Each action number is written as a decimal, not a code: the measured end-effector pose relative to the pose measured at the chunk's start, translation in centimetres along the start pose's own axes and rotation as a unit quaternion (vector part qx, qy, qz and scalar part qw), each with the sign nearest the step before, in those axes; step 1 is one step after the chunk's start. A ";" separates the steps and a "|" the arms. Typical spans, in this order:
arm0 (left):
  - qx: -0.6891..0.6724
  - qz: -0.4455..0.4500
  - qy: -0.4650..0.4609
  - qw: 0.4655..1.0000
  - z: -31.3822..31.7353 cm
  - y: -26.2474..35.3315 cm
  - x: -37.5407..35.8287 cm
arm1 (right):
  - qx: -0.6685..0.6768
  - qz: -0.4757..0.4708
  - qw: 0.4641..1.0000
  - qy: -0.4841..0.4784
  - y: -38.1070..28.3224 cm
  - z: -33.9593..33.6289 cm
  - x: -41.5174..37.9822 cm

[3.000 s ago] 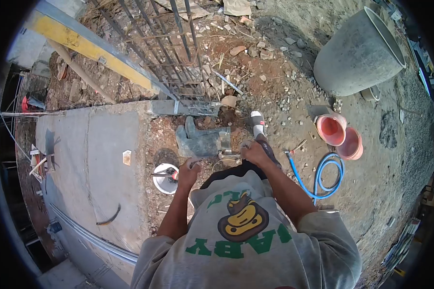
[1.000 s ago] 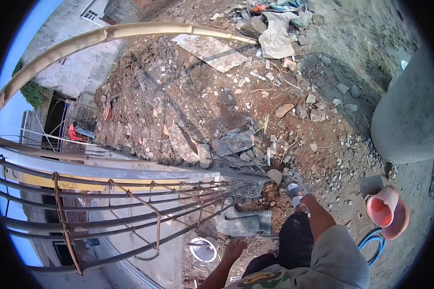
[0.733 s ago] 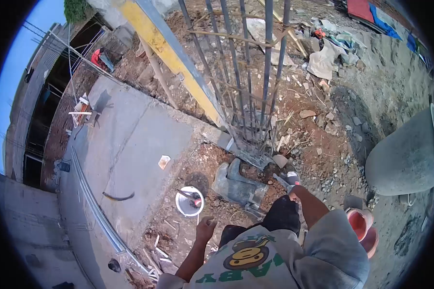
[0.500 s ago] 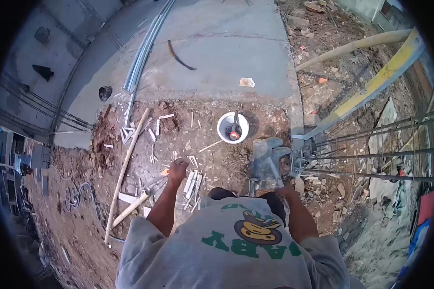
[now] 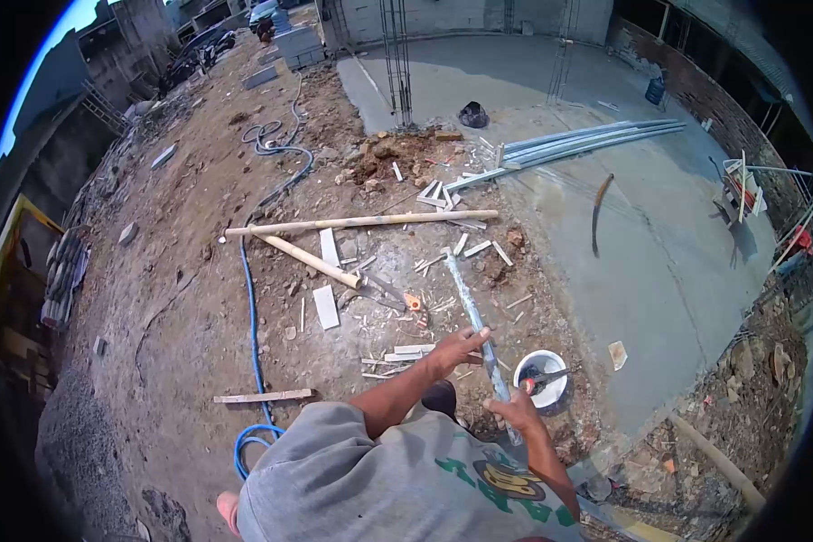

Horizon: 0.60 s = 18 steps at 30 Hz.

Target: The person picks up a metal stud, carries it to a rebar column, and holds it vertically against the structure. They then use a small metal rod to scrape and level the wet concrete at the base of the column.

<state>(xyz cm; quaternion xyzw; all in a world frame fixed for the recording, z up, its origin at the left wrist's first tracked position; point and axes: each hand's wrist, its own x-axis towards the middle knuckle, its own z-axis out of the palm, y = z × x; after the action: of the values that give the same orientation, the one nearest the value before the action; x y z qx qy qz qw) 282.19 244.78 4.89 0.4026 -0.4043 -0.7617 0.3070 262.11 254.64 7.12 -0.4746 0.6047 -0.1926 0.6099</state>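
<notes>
A long, weathered bar [image 5: 468,303], pale blue-white and slightly bent at its far tip, slants across in front of me. My left hand [image 5: 461,350] is closed around its middle. Lower down, nearer my body, my right hand [image 5: 516,412] also grips it. Just right of the bar stands a white bucket [image 5: 554,394], with a dark-bladed tool [image 5: 547,374] with an orange-red part in it. Several pale strips [image 5: 414,349] lie on the dirt left of my left hand.
Beyond lie a bamboo pole [image 5: 370,221], a shorter pole [image 5: 303,257] and an orange-handled tool [image 5: 412,302]. A blue hose [image 5: 252,316] runs along the left. Bundled pipes [image 5: 596,144] and a curved dark strip [image 5: 598,212] rest on the concrete slab [image 5: 650,271].
My view has swung left. The bar is now in both hands, raised before me; earlier my left hand was a separate fist and my right hand was low at my right side.
</notes>
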 end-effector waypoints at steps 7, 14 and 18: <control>-0.011 -0.084 0.066 0.994 0.8 1.3 2.2 | -0.118 0.038 0.990 -0.063 3.1 -3.6 5.9; 0.111 -0.127 0.056 0.984 -0.3 1.6 16.8 | -0.115 0.051 0.991 0.046 2.9 -8.6 18.1; 0.230 -0.116 0.084 0.963 -0.9 5.6 26.6 | -0.077 0.134 0.985 0.080 -4.5 -14.9 22.7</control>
<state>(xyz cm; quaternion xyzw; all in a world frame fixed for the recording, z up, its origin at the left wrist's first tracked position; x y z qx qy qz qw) 270.82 220.60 -0.28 0.5689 -0.4917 -0.6423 0.1483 254.30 228.98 0.94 -0.4179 0.7228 -0.0989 0.5415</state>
